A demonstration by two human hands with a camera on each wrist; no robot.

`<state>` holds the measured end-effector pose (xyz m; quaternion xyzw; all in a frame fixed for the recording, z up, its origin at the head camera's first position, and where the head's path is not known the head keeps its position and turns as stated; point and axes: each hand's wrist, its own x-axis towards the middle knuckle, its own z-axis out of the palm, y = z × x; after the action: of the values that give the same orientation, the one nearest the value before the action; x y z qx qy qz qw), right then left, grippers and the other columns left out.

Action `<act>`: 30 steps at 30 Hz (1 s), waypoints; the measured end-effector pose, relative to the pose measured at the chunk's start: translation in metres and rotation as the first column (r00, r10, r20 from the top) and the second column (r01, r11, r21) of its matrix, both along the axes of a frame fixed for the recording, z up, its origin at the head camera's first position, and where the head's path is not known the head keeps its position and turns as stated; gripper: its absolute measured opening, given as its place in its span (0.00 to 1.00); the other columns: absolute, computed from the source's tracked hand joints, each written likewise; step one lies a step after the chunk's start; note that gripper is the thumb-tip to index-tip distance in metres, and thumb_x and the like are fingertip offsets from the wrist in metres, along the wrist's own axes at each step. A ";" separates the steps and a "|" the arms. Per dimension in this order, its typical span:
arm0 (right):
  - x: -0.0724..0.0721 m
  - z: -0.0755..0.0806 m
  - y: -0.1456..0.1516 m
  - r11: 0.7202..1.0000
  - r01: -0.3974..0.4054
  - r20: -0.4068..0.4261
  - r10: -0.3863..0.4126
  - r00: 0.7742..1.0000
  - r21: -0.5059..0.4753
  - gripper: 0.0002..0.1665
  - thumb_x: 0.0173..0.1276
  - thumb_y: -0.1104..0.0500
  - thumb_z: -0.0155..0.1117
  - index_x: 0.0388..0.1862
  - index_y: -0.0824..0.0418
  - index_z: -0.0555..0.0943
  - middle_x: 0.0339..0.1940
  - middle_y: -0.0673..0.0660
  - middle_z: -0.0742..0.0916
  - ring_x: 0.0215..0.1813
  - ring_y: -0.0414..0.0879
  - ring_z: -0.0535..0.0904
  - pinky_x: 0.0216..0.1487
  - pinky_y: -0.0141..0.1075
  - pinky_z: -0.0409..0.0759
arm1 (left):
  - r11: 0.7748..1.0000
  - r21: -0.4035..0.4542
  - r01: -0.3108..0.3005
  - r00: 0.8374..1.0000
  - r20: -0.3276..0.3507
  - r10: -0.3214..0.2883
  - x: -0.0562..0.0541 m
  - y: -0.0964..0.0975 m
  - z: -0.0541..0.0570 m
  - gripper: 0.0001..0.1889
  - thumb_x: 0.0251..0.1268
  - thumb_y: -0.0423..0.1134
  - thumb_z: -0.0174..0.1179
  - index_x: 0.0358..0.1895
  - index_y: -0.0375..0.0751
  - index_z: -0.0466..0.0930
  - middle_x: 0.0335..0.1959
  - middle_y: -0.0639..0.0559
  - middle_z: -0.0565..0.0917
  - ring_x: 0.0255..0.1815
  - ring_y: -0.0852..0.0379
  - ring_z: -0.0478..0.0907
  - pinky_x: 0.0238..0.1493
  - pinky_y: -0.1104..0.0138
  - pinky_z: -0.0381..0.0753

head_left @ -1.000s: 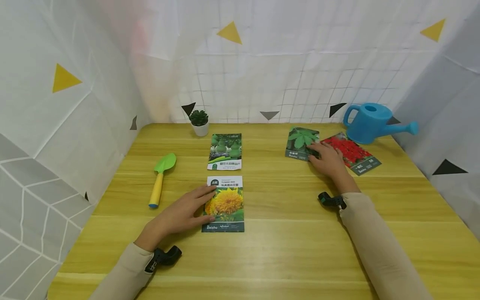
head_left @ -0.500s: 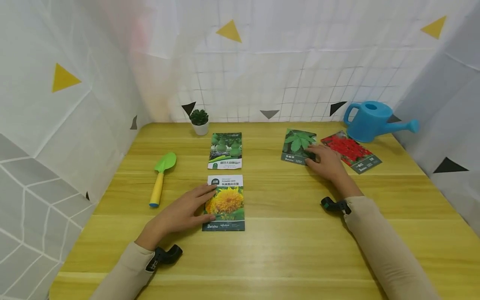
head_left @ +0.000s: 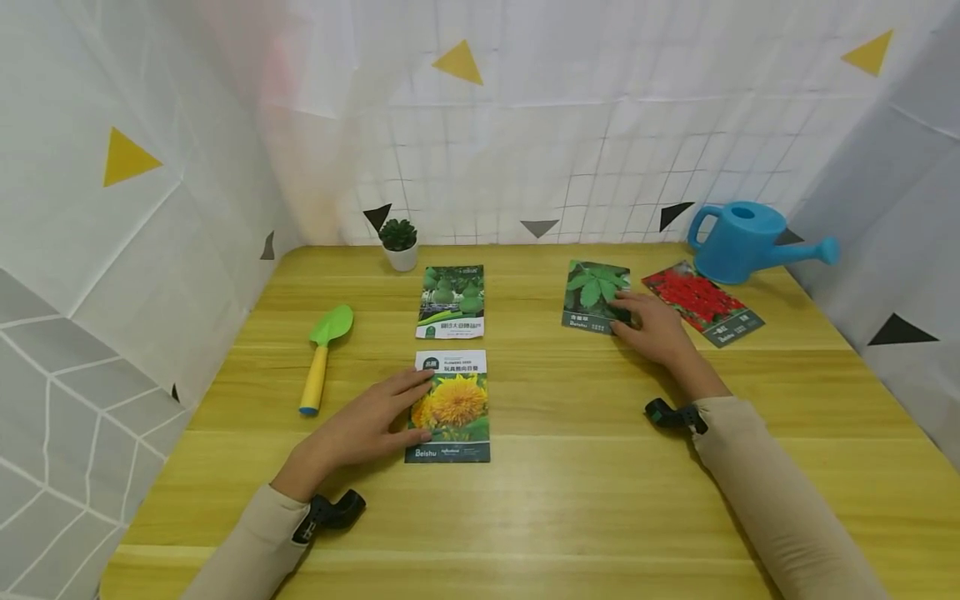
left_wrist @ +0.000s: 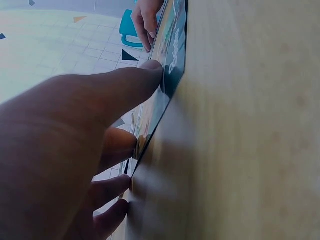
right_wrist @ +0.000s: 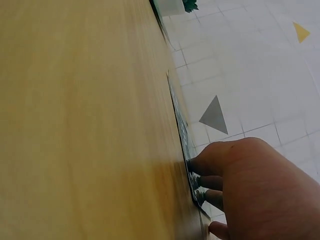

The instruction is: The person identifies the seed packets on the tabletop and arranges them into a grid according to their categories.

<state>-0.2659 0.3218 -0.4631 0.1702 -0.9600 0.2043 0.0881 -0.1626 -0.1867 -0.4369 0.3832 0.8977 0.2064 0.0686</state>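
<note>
**Two printed packets touched: the yellow-flower packet [head_left: 456, 407] and the leaf packet [head_left: 591, 293]**

We see the yellow-flower packet left of centre on the counter [head_left: 555, 500]: white top with a dark badge, shaggy golden bloom, dark Beishu band below. The left hand [head_left: 367, 421] rests over its left edge, fingers extended, thumb wide of them, gripping nothing.

Farther back and right of centre, we find the leaf packet, slightly turned, with a lobed green leaf above a dark lettered strip. The right hand [head_left: 654, 329] lies relaxed along its right side, fingertips touching the face.

Compared with a second ago, we notice the leaf packet and right hand have slid slightly leftward and nearer the person, widening the gap to the red-flower packet [head_left: 697, 302]. The left hand and its packet look unmoved.
</note>
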 end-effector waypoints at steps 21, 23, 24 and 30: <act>0.017 -0.005 0.000 0.987 -0.111 -0.031 0.108 0.994 -0.117 0.21 0.73 0.58 0.70 0.62 0.64 0.83 0.74 0.70 0.74 0.74 0.71 0.65 0.67 0.72 0.62 | 1.000 -0.013 0.003 1.000 0.001 -0.003 -0.001 -0.001 0.000 0.41 0.75 0.57 0.63 0.81 0.38 0.62 0.83 0.44 0.58 0.82 0.42 0.54 0.76 0.46 0.60; 0.017 -0.004 -0.001 0.986 -0.110 -0.035 0.107 0.994 -0.124 0.20 0.74 0.59 0.69 0.61 0.64 0.83 0.73 0.70 0.75 0.73 0.71 0.66 0.67 0.71 0.62 | 1.000 -0.011 0.002 1.000 -0.001 -0.002 -0.002 -0.001 0.000 0.41 0.75 0.58 0.63 0.81 0.39 0.62 0.83 0.44 0.57 0.82 0.43 0.54 0.76 0.46 0.60; 0.017 -0.004 -0.001 0.986 -0.108 -0.038 0.103 0.994 -0.126 0.19 0.74 0.59 0.69 0.60 0.64 0.83 0.72 0.69 0.76 0.73 0.71 0.67 0.67 0.71 0.63 | 1.000 -0.011 0.002 1.000 -0.001 -0.002 -0.002 -0.001 -0.001 0.41 0.75 0.58 0.62 0.81 0.39 0.62 0.83 0.45 0.57 0.82 0.43 0.54 0.76 0.46 0.60; 0.019 -0.003 -0.002 0.987 -0.090 -0.038 0.085 0.996 -0.130 0.23 0.72 0.58 0.71 0.63 0.65 0.81 0.69 0.70 0.78 0.70 0.70 0.69 0.66 0.70 0.65 | 1.000 -0.010 0.003 1.000 0.016 -0.003 -0.003 -0.002 -0.001 0.42 0.75 0.59 0.62 0.82 0.39 0.62 0.83 0.44 0.57 0.82 0.42 0.54 0.76 0.45 0.60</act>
<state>-0.2470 0.3201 -0.4659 0.2092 -0.9345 0.2681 0.1054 -0.1651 -0.1883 -0.4378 0.3826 0.8975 0.2048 0.0781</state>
